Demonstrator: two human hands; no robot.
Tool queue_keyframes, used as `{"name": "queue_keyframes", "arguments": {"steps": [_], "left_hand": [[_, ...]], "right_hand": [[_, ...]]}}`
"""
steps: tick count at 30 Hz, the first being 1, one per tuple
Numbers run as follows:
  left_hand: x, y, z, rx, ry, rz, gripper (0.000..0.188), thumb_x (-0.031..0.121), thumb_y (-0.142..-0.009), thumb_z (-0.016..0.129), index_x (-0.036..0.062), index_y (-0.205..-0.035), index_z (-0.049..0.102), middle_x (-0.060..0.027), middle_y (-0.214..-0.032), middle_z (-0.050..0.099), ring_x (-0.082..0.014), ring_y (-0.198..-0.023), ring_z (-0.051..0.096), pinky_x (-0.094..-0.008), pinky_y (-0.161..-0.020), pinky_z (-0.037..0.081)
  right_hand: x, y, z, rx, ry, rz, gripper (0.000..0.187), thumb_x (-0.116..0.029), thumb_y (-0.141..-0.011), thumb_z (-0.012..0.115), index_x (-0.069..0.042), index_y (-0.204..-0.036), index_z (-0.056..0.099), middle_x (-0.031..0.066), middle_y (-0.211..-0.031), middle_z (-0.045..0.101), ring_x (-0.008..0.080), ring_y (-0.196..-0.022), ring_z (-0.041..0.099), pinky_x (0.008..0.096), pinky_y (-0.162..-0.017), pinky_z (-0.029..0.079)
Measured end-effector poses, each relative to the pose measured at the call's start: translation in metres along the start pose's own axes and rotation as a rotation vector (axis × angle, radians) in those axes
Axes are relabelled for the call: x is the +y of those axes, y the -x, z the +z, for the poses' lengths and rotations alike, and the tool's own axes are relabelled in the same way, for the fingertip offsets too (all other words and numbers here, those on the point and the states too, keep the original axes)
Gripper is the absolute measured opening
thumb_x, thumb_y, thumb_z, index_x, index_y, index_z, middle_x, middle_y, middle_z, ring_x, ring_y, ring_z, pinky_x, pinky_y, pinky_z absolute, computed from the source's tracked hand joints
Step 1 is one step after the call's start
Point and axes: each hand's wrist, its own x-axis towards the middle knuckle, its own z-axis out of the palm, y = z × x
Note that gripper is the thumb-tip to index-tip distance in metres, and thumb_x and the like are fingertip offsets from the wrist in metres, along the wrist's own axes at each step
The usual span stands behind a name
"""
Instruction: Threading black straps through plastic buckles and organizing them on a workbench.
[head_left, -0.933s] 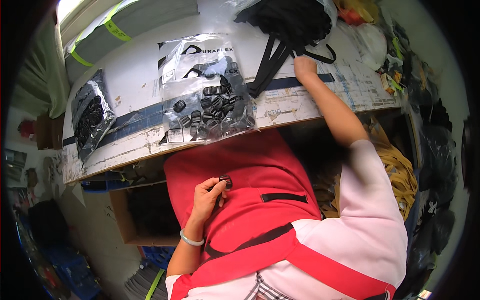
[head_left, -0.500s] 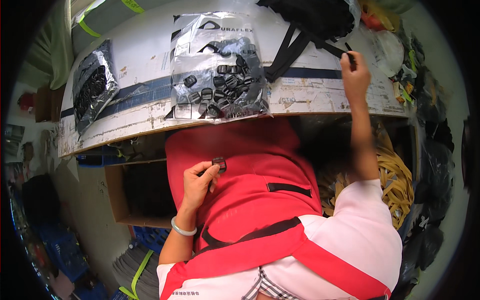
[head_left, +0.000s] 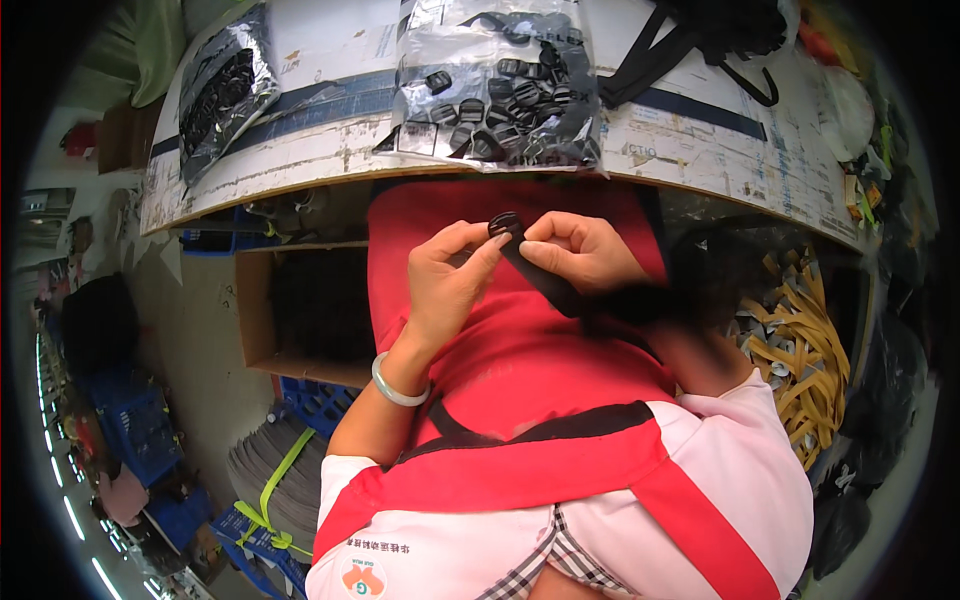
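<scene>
In front of the red apron, my left hand [head_left: 448,278] pinches a small black plastic strap buckle [head_left: 503,222] between thumb and fingers. Close beside it, my right hand [head_left: 588,252] grips a black webbing strap [head_left: 545,282] near its end, which is at the buckle. Whether the strap end passes through the buckle's slot I cannot tell. The strap runs down and right below my right hand, where it blurs into dark. Beyond both hands, a clear plastic bag [head_left: 415,88] lies on the table with many black buckles [head_left: 520,95] in it.
The worn white table [head_left: 330,165] has its front edge just beyond my hands. On it lie a dark plastic bag [head_left: 228,90] at left and black straps [head_left: 730,40] at back right. Tan straps [head_left: 795,365] are heaped at right; a cardboard box [head_left: 257,310] stands under the table at left.
My right hand has come from the straps on the table to my left hand, bringing a black strap. The left hand still holds the buckle. The whole view has shifted.
</scene>
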Motion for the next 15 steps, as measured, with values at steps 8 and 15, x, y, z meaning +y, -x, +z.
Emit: {"name": "queue_keyframes", "arguments": {"steps": [8,15], "left_hand": [[-0.014,-0.002,-0.009,0.023,-0.373,0.4,0.015,-0.003,-0.083,0.069,-0.0019,-0.098,0.068,-0.0025,-0.075,0.059,-0.0081,-0.061,0.054,-0.0214,-0.05,0.038],[-0.02,-0.006,-0.012,-0.004,-0.549,0.561,0.013,-0.003,-0.082,0.069,-0.0022,-0.095,0.066,-0.0075,-0.076,0.059,-0.0131,-0.061,0.057,-0.0259,-0.05,0.042]], "right_hand": [[0.018,-0.019,0.006,0.092,-0.146,0.046,0.018,-0.022,-0.093,0.064,-0.004,-0.091,0.063,-0.0029,-0.069,0.058,0.0019,-0.055,0.05,0.0175,-0.046,0.038],[0.029,-0.031,0.005,0.119,-0.354,0.025,0.024,-0.024,-0.092,0.066,-0.002,-0.1,0.061,0.0039,-0.08,0.064,0.0078,-0.058,0.06,0.019,-0.049,0.047]]}}
